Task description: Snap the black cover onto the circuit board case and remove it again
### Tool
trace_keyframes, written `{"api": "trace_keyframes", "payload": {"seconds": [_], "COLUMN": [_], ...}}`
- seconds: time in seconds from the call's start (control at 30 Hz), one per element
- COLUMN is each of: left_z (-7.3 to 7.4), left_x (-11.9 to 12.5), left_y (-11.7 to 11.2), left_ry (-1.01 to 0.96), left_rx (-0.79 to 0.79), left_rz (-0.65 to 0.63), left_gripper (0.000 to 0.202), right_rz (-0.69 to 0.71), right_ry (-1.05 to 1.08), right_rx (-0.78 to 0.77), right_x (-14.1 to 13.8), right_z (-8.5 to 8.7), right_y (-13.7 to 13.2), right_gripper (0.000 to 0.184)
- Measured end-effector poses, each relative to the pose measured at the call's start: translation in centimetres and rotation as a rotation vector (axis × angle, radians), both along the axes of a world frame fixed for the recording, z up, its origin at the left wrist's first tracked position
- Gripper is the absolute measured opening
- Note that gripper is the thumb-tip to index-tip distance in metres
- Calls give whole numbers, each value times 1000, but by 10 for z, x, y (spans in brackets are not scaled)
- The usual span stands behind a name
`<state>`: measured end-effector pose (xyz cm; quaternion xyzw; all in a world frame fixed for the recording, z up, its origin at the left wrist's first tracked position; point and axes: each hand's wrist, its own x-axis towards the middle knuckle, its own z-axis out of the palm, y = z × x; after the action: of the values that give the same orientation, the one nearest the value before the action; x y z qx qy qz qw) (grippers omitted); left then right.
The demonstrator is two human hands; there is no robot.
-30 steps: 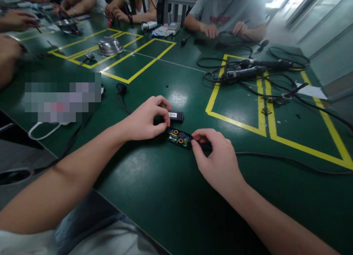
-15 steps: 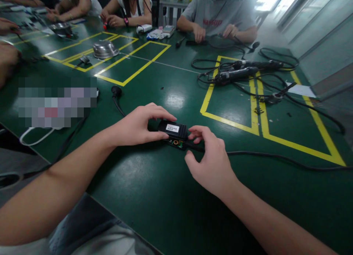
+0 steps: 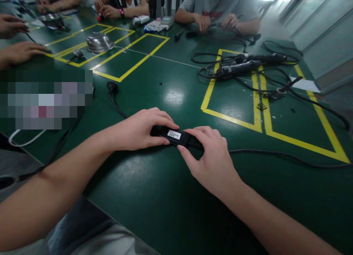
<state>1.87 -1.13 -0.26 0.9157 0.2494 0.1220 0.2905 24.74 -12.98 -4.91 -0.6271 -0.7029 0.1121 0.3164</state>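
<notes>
A small black box (image 3: 174, 135) with a white label on its top lies on the green table (image 3: 165, 196), a black cable (image 3: 275, 155) running from its right end. My left hand (image 3: 140, 130) grips the box's left end, thumb in front and fingers curled over the back. My right hand (image 3: 209, 157) presses on the right end, fingers over the top and thumb at the front edge. The cover sits flat on the box, so the circuit board inside is hidden.
Yellow tape outlines (image 3: 234, 119) mark the table. Two black corded power tools (image 3: 237, 67) lie in tangled cables at the back right. A black plug (image 3: 112, 87) and a metal dome (image 3: 99, 42) sit to the left. Other people's hands (image 3: 19, 52) work around the far and left edges.
The labelled cover, lying behind the open base a second ago, was carried over it by my left hand and now sits closed on it. Both hands have clamped onto the box's ends.
</notes>
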Motion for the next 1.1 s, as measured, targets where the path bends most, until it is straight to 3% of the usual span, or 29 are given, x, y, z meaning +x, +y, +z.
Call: {"api": "trace_keyframes", "payload": {"seconds": [0.83,0.9,1.0,1.1], "left_z": [2,2,0,-4], "left_x": [1,0,-2,-4], "left_y": [-1,0,4,8], "left_ry": [29,19,-26,-67], "left_rx": [2,-43,-163,-145], "left_rz": [1,6,45,190], "left_gripper": [31,32,40,48], "right_rz": [10,7,-30,-46], "right_ry": [-6,1,51,94], "right_rx": [10,-3,-11,-1], "right_x": [1,1,1,0], "right_z": [-3,-3,-4,-4], "right_y": [1,1,0,0], "right_gripper": [27,33,57,68]}}
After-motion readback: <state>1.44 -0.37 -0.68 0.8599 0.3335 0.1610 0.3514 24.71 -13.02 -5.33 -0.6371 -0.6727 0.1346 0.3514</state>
